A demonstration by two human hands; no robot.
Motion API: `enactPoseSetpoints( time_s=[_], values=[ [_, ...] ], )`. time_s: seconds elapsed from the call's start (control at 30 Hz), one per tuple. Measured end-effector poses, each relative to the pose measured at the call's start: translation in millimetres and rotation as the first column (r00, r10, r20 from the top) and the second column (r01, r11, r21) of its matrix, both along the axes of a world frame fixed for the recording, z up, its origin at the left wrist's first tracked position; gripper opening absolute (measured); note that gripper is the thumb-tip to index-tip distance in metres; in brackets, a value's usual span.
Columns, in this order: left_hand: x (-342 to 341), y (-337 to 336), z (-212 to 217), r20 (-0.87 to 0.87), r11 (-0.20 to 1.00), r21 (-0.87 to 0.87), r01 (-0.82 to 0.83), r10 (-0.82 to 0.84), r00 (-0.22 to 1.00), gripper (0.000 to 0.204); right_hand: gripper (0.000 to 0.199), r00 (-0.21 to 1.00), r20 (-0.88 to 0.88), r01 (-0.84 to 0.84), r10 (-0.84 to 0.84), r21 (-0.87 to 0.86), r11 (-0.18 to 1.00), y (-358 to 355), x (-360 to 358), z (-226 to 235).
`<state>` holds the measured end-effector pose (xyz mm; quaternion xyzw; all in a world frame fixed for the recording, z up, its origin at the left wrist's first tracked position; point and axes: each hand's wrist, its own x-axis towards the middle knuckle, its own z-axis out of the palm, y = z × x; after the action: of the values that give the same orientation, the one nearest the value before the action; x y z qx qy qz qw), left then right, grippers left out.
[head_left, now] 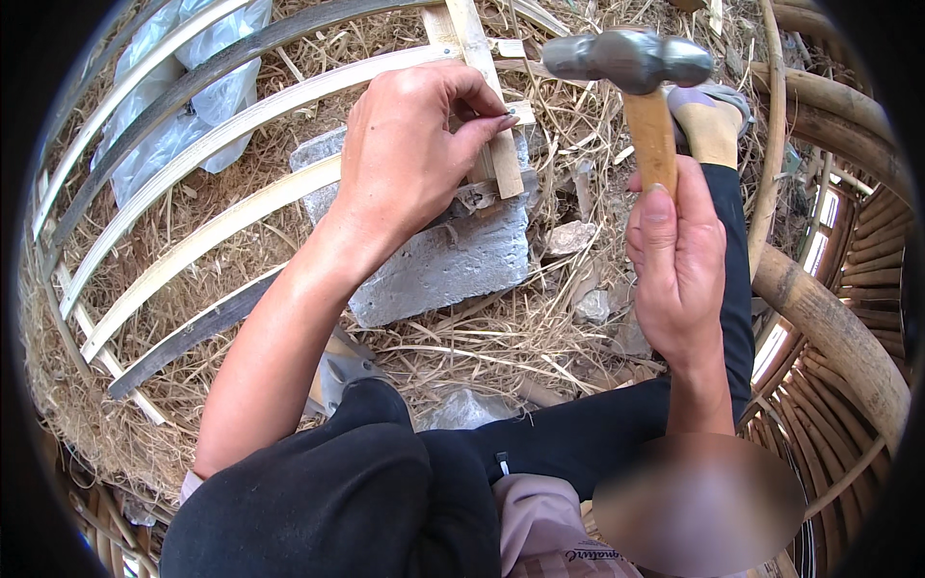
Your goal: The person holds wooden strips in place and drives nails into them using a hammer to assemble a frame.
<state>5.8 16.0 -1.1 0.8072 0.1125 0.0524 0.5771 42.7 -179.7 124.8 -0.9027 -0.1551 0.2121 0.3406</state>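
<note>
At upper centre, the left hand [414,144] closes thumb and forefinger on a tiny, unidentifiable object [512,113] above a wooden strip [507,173]; at right, the right hand [679,260] curls its fingers around a hammer [647,130]. A grey block [443,265] lies beneath the strip.

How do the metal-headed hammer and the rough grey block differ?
The metal-headed hammer with a tan wooden handle is held in the right hand; the rough grey block lies on straw-strewn ground. The hammer's head looks smooth and shiny, the block matte and pitted. The hammer has a slender handle, the block a chunky body. Both show grey.
</note>
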Motion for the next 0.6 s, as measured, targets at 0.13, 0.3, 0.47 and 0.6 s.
enactPoseSetpoints(
  time_s=[0.13, 0.3, 0.47, 0.6],
  values=[
    [0, -1, -1, 0.011, 0.999, -0.036, -0.013, 0.013, 1.000, 0.008, 0.015, 0.974, 0.032, -0.212, 0.226, -0.235, 0.949, 3, 5, 4],
    [0, -3, -3, 0.096, 0.999, 0.024, -0.032, 0.029, 0.995, 0.008, 0.012, 0.980, 0.092, -0.159, 0.176, -0.167, 0.973, 5, -6, 2],
    [1, -2, -5, 0.064, 1.000, 0.006, 0.003, -0.003, 0.998, 0.007, 0.014, 0.983, 0.061, -0.157, 0.175, -0.235, 0.959, 7, 0, 12],
    [0, -2, 0, 0.003, 1.000, -0.005, -0.007, 0.007, 1.000, 0.006, 0.014, 0.980, 0.079, -0.161, 0.182, -0.220, 0.962, 5, 0, 5]
  ],
)
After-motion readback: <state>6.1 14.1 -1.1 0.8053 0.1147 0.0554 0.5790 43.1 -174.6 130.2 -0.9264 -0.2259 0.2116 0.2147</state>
